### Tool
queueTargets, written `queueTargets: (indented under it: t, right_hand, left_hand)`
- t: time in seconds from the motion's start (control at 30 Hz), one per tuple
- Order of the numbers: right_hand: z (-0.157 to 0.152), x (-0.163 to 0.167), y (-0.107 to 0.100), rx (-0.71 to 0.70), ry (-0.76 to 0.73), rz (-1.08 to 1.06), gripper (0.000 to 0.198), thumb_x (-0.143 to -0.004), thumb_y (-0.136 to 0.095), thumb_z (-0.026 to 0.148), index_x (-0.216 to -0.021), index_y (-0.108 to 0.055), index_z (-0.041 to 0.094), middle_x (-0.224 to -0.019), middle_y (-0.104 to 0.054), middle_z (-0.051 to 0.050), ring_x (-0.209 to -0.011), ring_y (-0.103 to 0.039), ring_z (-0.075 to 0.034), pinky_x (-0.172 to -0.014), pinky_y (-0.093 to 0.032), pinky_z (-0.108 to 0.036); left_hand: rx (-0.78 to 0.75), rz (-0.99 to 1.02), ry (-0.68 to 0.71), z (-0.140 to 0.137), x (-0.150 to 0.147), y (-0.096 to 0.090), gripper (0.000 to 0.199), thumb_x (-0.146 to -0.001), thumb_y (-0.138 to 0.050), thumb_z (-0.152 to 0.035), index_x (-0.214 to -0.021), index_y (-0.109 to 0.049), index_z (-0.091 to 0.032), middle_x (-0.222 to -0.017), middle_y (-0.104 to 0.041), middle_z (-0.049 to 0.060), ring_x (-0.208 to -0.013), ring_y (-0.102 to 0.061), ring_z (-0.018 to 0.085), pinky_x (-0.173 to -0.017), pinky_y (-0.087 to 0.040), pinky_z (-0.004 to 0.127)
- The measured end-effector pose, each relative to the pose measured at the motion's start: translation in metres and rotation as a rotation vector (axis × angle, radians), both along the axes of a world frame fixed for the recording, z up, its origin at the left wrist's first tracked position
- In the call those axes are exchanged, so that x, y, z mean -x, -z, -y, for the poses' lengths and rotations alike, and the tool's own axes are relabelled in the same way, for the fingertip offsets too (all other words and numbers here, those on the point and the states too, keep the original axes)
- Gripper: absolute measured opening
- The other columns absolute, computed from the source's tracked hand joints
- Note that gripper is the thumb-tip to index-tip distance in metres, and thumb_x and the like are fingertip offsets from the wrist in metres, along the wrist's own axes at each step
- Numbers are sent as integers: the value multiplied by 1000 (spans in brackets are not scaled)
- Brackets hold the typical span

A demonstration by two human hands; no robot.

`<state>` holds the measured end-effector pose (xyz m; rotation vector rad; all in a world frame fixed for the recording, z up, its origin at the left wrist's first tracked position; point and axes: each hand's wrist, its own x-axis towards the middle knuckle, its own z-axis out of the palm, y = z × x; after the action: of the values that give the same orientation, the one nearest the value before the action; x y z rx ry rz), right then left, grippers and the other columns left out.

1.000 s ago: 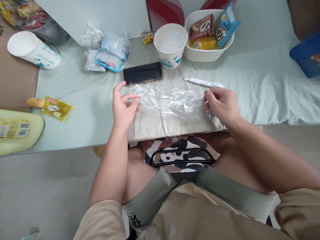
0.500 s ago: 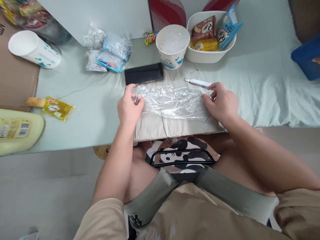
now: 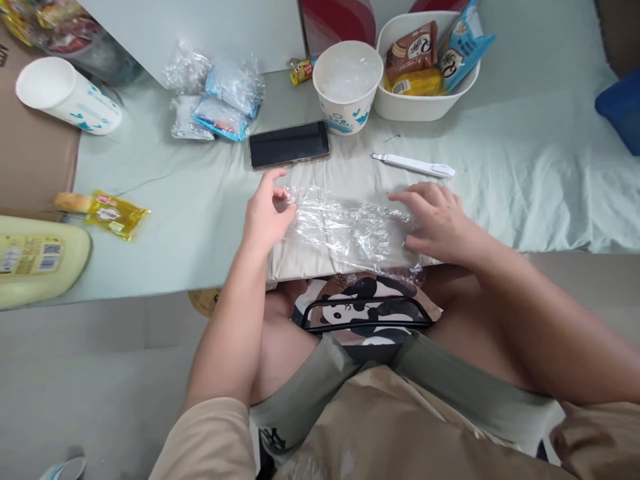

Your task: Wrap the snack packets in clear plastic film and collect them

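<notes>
Clear plastic film (image 3: 340, 223) lies crumpled on the cloth-covered desk (image 3: 525, 160), its lower right part drooping over the front edge. At its left end, the left hand (image 3: 265, 217) has thumb and fingers curled close, apparently in a light pinch on it; the right hand (image 3: 443, 223) is spread wide above the other end, contact unclear. This looks like opening out and flattening. Handling it further would call for a gentle grip on a loose edge. Just beyond lie a white-handled tool (image 3: 415, 165) and a phone (image 3: 289, 145); farther back stands a paper cup (image 3: 346, 100).
</notes>
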<state>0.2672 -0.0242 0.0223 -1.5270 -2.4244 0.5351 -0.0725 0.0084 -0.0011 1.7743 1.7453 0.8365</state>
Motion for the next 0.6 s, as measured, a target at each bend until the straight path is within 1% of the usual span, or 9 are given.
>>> queueTargets:
  t: [0.1,0.17,0.27,0.33,0.37,0.43,0.5,0.53,0.6]
  right_hand:
    - [4,-3,-12,64,-104,-139,58,-82,-61,34,-139,-56,26,-140,-58,-15,-136,-49,-41,-110,-41,-63]
    - [-1,1,-15,67,-70,-247,54,-85,-61,41,-136,-58,24,-137,-62,-15,-131,-54,-39,-110,-43,-60]
    - [-15,17,-6,87,-20,-351,61,-82,-68,48,-136,-59,21,-135,-65,-16,-123,-61,-37,-105,-49,-54]
    - [-26,31,3,111,-56,-394,69,-76,-74,50,-136,-60,20,-135,-66,-16,-120,-63,-36,-102,-51,-52]
    - [-31,38,7,121,-96,-409,68,-74,-76,49,-133,-62,20,-133,-67,-16,-119,-63,-36,-103,-51,-52]
    - [-38,50,10,138,-205,-431,46,-75,-74,44,-115,-68,22,-120,-72,-13,-115,-65,-34,-103,-50,-51]
    - [-41,57,8,180,-265,-437,18,-81,-67,36,-93,-68,23,-99,-74,-8,-101,-68,-29,-96,-52,-47]
    - [-41,59,5,207,-252,-444,11,-83,-63,34,-87,-66,23,-90,-73,-6,-92,-68,-25,-90,-53,-44]
    - [-38,61,1,253,-147,-492,11,-86,-60,33,-85,-63,22,-81,-71,-4,-76,-67,-20,-76,-54,-38]
  left_hand:
    - [16,175,56,0,-4,-1,62,-75,-65,-5,-132,-57,-29,-90,-68,-1,-82,-67,15,-82,-57,30]
    - [25,270,90,1,-8,-3,60,-75,-67,-7,-130,-57,-30,-90,-67,-1,-80,-67,15,-77,-57,29]
    - [30,350,129,2,-20,-9,59,-75,-71,-11,-129,-58,-31,-93,-66,0,-82,-68,15,-77,-59,30]
    - [42,376,150,4,-29,-16,60,-74,-75,-14,-129,-58,-31,-97,-66,2,-82,-68,15,-78,-60,32]
    - [48,380,159,4,-33,-19,60,-74,-76,-16,-129,-58,-32,-100,-66,2,-82,-68,16,-79,-61,33]
    - [45,376,182,5,-39,-26,62,-73,-80,-20,-130,-58,-32,-107,-66,4,-85,-70,17,-81,-62,36]
    - [13,369,208,4,-40,-33,65,-73,-83,-27,-132,-56,-34,-115,-66,5,-96,-72,21,-84,-62,38]
    - [-18,376,211,2,-39,-36,67,-74,-83,-31,-134,-54,-35,-120,-65,5,-104,-72,23,-87,-62,39]
    - [-99,425,172,-4,-35,-37,67,-80,-80,-42,-139,-47,-40,-134,-61,5,-123,-68,26,-95,-60,41]
